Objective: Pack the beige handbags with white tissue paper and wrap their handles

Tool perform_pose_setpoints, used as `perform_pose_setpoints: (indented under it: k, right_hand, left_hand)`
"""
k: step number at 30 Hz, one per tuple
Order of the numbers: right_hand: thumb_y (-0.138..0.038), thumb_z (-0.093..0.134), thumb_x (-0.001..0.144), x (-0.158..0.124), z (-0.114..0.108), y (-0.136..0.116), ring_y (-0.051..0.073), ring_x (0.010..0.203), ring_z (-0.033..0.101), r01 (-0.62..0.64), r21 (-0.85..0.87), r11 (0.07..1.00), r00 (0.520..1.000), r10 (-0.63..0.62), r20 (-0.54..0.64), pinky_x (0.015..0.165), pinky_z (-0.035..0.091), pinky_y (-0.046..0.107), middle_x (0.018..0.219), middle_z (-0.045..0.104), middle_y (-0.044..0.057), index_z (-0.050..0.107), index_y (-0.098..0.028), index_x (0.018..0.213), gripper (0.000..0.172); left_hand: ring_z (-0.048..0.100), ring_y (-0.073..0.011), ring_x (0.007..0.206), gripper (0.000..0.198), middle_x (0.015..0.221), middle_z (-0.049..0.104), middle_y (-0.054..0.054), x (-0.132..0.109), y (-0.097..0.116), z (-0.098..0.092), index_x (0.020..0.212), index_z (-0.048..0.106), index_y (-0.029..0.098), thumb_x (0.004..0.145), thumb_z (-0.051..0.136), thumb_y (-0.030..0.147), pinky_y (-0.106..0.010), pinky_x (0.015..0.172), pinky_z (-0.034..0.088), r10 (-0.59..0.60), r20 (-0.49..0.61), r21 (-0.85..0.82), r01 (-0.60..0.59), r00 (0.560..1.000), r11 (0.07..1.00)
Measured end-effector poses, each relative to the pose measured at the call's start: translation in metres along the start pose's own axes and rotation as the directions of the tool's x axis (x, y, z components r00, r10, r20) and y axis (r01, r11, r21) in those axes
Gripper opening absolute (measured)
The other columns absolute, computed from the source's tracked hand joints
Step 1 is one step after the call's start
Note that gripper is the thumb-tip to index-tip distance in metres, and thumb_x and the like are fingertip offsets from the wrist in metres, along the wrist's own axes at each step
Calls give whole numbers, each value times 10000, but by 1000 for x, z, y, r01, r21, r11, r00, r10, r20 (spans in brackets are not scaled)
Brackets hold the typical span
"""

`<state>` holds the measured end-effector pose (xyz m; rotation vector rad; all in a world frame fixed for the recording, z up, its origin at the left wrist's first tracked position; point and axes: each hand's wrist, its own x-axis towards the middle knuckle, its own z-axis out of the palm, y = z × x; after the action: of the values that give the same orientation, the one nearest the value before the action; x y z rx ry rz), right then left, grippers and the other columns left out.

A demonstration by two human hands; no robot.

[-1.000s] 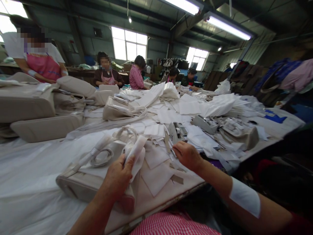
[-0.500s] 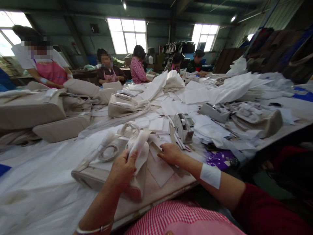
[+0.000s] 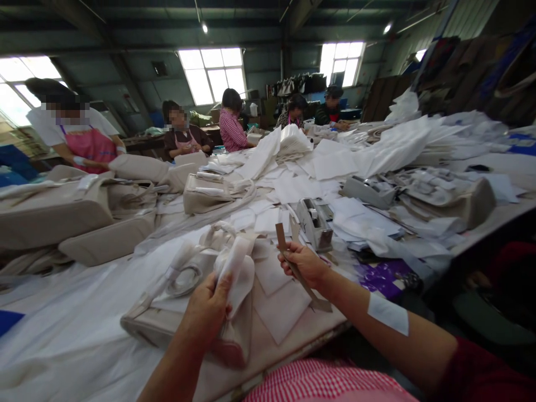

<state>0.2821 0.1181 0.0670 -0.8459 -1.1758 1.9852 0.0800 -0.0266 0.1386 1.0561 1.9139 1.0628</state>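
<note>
A beige handbag lies on its side on the table before me, its coiled strap on top. My left hand is closed on a white wrapped piece, apparently part of the bag's handle; what is under the wrapping is hidden. To its right, my right hand grips a narrow brown strip, stiff like cardboard, raised above the table. The strip's lower end slants towards the table edge. White sheets lie beneath it.
A tape dispenser stands beyond my right hand, a second dispenser farther right. Beige bags are piled at left. White foam sheets heap mid-table. A purple package lies near the right edge. Several co-workers work across the table.
My right hand has lifted off the table with the brown strip, which now points upward. My left hand stays on the white wrapped piece. The view has tilted slightly.
</note>
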Motion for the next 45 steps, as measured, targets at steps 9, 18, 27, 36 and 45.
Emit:
perform_pose_setpoints:
  k: [9, 18, 27, 36, 45]
  right_hand:
    - [-150, 666, 636, -21, 33, 4, 67, 457, 453, -207, 535, 819, 976, 135, 172, 409, 303, 187, 708, 621, 8, 553, -176, 701, 132]
    - [-31, 722, 588, -60, 51, 4, 136, 651, 629, -248, 448, 859, 942, 106, 319, 451, 466, 191, 814, 631, -9, 538, -190, 881, 380]
    - [-465, 678, 783, -92, 60, 10, 162, 595, 682, -370, -5, 929, 781, 314, 540, 405, 447, 174, 788, 712, 72, 577, -148, 868, 343]
    - [-269, 512, 878, -61, 60, -12, 44, 343, 439, -117, -333, 936, 922, 226, 313, 311, 295, 131, 579, 566, -72, 561, -190, 1037, 183]
    - [-224, 523, 836, -36, 71, -7, 78, 363, 504, 13, -552, 834, 970, 123, 208, 356, 314, 180, 577, 648, -7, 635, -161, 752, 153]
  left_hand:
    - [486, -116, 415, 461, 483, 537, 31, -2, 0, -1, 781, 564, 184, 812, 516, 641, -192, 391, 368, -16, -7, 0, 16, 1000, 1000]
    - [440, -92, 394, 462, 483, 515, 48, -10, 8, 2, 791, 553, 177, 793, 541, 639, -176, 362, 321, -40, -37, -57, 38, 999, 998]
    - [436, -81, 407, 434, 486, 520, 48, -9, 0, -1, 788, 549, 168, 835, 550, 600, -171, 388, 314, -21, -6, -102, 21, 1000, 995]
    - [447, -62, 429, 398, 591, 537, 42, -12, -4, -7, 813, 550, 153, 815, 623, 544, -176, 420, 357, -65, 148, -404, 121, 987, 907]
    - [485, -59, 437, 402, 654, 549, 25, -18, 1, -12, 839, 561, 136, 763, 705, 504, -182, 420, 389, -110, 199, -529, 201, 974, 824]
